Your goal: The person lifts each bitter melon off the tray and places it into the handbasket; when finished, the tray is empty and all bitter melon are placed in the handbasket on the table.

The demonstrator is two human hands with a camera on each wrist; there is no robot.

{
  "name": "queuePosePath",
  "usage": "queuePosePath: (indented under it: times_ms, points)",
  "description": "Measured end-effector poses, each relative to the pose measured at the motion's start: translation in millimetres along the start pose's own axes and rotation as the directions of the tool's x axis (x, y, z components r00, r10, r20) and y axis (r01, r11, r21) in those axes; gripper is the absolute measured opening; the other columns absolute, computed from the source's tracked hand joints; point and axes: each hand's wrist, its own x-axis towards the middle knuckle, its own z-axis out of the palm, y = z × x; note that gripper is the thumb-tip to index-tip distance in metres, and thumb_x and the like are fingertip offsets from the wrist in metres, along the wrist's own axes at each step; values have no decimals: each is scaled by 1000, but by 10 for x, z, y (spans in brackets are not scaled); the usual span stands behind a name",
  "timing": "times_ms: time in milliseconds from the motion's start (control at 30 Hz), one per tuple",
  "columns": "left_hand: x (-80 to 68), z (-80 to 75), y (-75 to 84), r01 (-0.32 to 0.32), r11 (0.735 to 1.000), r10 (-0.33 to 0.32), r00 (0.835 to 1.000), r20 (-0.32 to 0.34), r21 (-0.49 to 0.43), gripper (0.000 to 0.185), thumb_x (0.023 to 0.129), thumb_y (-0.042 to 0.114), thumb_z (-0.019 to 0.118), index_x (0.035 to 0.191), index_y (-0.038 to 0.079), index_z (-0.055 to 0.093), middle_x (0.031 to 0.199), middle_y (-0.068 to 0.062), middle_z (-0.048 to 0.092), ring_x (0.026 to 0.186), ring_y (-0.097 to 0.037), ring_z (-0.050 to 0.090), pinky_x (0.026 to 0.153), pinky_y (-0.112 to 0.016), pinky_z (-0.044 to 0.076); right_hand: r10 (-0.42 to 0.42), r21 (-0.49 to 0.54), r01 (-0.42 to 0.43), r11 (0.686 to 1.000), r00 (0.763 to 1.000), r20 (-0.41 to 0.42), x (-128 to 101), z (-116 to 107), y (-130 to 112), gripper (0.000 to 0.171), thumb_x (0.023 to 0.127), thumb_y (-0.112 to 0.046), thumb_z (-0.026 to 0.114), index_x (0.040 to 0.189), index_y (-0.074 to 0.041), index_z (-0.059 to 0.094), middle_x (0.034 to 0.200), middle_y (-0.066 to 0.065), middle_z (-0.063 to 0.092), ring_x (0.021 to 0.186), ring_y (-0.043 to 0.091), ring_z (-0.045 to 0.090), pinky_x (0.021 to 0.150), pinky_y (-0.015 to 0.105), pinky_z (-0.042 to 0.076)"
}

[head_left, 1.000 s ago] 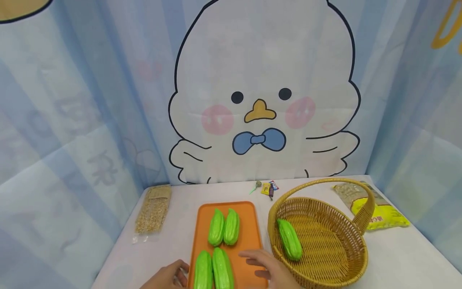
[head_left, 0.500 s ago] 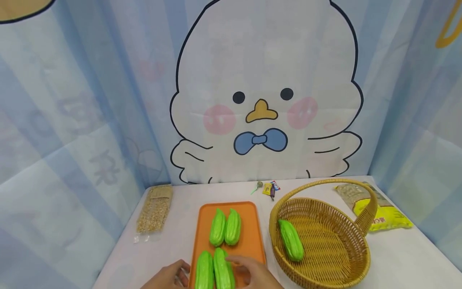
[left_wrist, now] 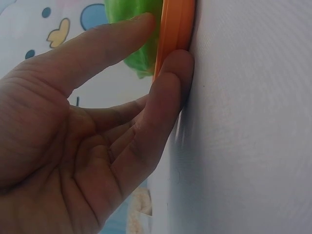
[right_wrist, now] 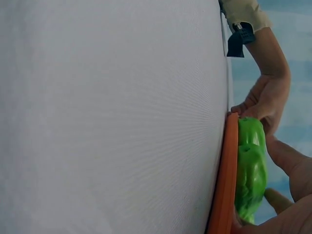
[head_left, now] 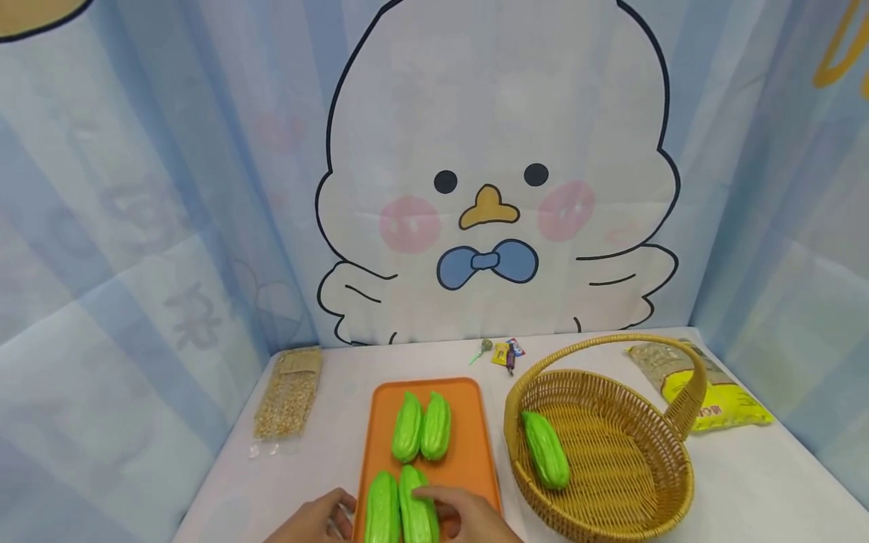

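An orange tray [head_left: 467,434] bears two pairs of bright green, ridged bitter melons, one pair at the far end and one at the near end. My right hand [head_left: 468,514] grips the near right bitter melon [head_left: 413,501], its thumb over the top and fingers at the right side. The near left bitter melon [head_left: 382,505] lies alongside. At the tray's left edge, my left hand [head_left: 315,519] holds the rim; in the left wrist view its fingers [left_wrist: 163,100] touch the outer wall and its thumb reaches over the rim.
Right of the tray stands a wicker basket [head_left: 604,467] with a tall handle, one bitter melon [head_left: 545,451] inside. A yellow bag [head_left: 720,407] lies behind it, a grain packet [head_left: 288,396] at far left, and small candies [head_left: 505,354] at the back.
My right hand has moved left from over the tray's right side onto the near right bitter melon and taken hold of it. The left hand has stayed at the tray's edge.
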Motion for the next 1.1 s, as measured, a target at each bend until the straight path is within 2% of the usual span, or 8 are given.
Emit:
queuePosePath:
  times_ms: [100,200,267,367,433,667,867,1100]
  points:
    - [42,-4,-71,8,1000,-8,1000,1,19,67,72,37,89,118,1,57,87,-8,61,76,-26,62,67,-42,52,13,16,-13,1000,1000,17,10,10,4,60,82,-20,83,137,-14,59,126,3,63,101,12,63,78,31,51]
    - [35,1,-50,17,1000,-17,1000,-2,13,65,73,36,88,118,1,57,87,-8,60,77,-25,62,68,-42,52,12,15,-13,1000,1000,20,17,19,9,60,83,-20,83,137,-14,59,122,1,65,100,12,63,79,32,51]
    - [-34,15,79,18,999,-17,1000,-12,28,62,75,35,87,118,1,57,87,-7,60,77,-24,62,68,-40,51,8,10,-8,1000,1000,15,25,25,19,60,82,-20,83,136,-14,59,119,-1,66,99,12,63,79,32,51]
    - [-201,50,388,18,999,-17,1000,-25,44,55,79,28,84,116,-2,57,85,-6,59,76,-23,61,69,-40,52,3,11,-3,1000,1000,2,36,38,31,60,81,-18,84,136,-13,59,116,-1,67,97,11,64,78,32,50]
    - [-275,66,532,17,998,-15,999,-30,59,51,82,25,82,115,-4,56,85,-6,59,76,-23,61,70,-40,52,-3,22,3,1000,1000,-8,41,49,41,60,80,-16,84,135,-12,59,114,-1,68,97,11,64,78,31,51]
    - [-260,44,470,-11,998,11,1000,-9,60,57,80,34,84,116,-2,57,86,-6,60,77,-22,62,68,-38,51,14,95,-11,995,999,-34,30,73,46,60,80,-14,84,134,-10,59,112,3,67,94,16,65,76,32,52]
    - [-341,57,599,-37,998,38,999,-10,52,49,84,24,81,115,-5,56,85,-5,59,76,-23,61,69,-41,51,23,107,-17,994,999,-49,20,81,48,59,80,-13,84,133,-9,59,111,5,66,92,18,65,73,32,52]
    - [-373,64,637,-60,996,62,998,-19,68,48,85,22,80,114,-7,56,84,-5,59,76,-23,61,69,-42,51,4,116,3,993,998,-60,-16,67,7,59,79,-10,84,133,-9,59,110,5,65,91,18,65,72,30,53]
